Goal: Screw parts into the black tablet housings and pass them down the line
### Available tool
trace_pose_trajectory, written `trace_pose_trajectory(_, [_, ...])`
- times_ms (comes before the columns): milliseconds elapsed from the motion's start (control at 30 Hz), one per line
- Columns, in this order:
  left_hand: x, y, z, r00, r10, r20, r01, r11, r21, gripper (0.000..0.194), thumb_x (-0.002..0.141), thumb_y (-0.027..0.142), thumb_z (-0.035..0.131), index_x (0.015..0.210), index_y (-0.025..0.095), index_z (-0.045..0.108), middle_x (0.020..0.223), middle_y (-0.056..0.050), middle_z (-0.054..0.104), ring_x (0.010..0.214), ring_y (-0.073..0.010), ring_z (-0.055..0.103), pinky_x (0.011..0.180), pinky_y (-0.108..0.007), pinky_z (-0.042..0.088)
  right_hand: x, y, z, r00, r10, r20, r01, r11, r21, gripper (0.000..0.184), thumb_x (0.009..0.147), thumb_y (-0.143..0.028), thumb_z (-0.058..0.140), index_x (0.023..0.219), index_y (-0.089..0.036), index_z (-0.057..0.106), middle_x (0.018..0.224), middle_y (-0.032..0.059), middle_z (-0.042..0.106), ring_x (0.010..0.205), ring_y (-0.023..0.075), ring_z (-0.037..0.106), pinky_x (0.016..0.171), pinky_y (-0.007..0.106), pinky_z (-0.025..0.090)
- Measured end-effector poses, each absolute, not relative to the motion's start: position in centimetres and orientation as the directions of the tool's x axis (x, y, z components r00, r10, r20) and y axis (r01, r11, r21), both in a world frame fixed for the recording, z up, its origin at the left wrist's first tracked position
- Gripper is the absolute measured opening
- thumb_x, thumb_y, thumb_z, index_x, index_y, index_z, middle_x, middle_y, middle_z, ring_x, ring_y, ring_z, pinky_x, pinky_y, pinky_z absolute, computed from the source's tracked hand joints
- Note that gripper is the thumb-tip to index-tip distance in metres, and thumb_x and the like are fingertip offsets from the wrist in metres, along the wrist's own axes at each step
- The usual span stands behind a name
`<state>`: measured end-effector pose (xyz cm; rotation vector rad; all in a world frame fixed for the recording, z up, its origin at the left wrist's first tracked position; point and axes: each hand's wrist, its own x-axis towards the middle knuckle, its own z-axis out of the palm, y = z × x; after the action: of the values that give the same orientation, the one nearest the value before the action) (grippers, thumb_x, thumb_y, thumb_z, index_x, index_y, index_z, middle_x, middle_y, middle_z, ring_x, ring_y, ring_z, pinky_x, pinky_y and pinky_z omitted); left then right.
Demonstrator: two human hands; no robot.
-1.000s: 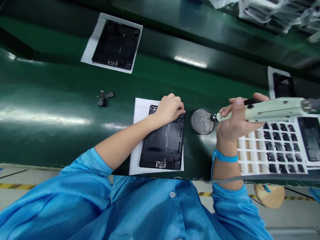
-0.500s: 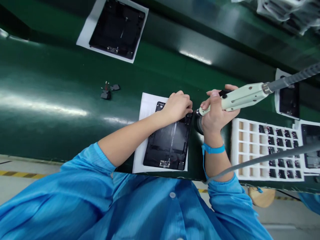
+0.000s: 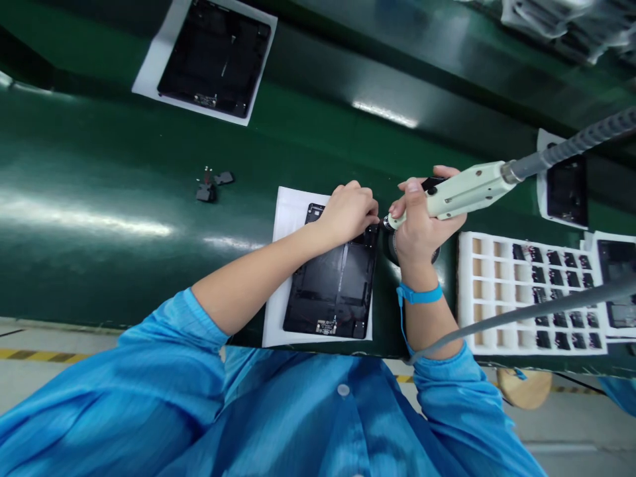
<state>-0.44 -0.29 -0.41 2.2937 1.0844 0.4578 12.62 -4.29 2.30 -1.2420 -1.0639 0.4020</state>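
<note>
Green glossy workbench [image 3: 89, 152] stretches across the view, under the blue smock sleeves [image 3: 447, 404] of the person working there. Four black tablet panels lie on it, each on a white paper sheet. The central panel [image 3: 334, 285] sits square before the person, its matte back marked by a small connector board [image 3: 326, 326] at the near edge. A white foam tray [image 3: 467, 298] at the right holds small black parts [image 3: 561, 318] in many cells, too many to count surely; its left cells are empty. Two loose dark pieces [image 3: 205, 192] sit well apart, left of the central panel. The left hand [image 3: 348, 212] rests on that panel's far corner, fingers [image 3: 370, 215] together. The right hand [image 3: 422, 222], wearing a blue wrist strap [image 3: 420, 295], has its fingers clamped around a pale green electric screwdriver [image 3: 462, 192], whose tip sits just beside those fingertips.
</note>
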Motion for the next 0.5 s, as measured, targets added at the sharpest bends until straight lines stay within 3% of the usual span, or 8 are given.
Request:
trace_pose_trajectory(233, [-0.56,-0.22,-0.43,0.623,0.777,0.086,0.588,-0.538,0.604,0.012,0.106,0.024,0.079,0.103,0.021,0.091,0.106,-0.011,0.08,0.108,-0.0312,0.062,0.091,-0.045,0.046,12.9,-4.47,2.14,0.5,0.743,0.445,0.259,0.362,-0.895,0.047,0.097,-0.063,0.08,0.125,-0.032,0.06,0.095,-0.0039,0.072,0.05,0.007,0.055,0.051,0.028,0.055])
trace_pose_trajectory(500, [-0.7,-0.13,-0.08,0.629,0.775,0.065,0.602,-0.538,0.59,0.014,0.106,0.026,0.077,0.105,0.021,0.09,0.108,-0.012,0.082,0.109,-0.0318,0.065,0.093,-0.045,0.048,12.59,-4.07,1.58,0.51,0.753,0.415,0.21,0.359,-0.91,0.05,0.091,-0.063,0.085,0.121,-0.03,0.062,0.087,-0.0053,0.07,0.051,0.008,0.057,0.053,0.028,0.056])
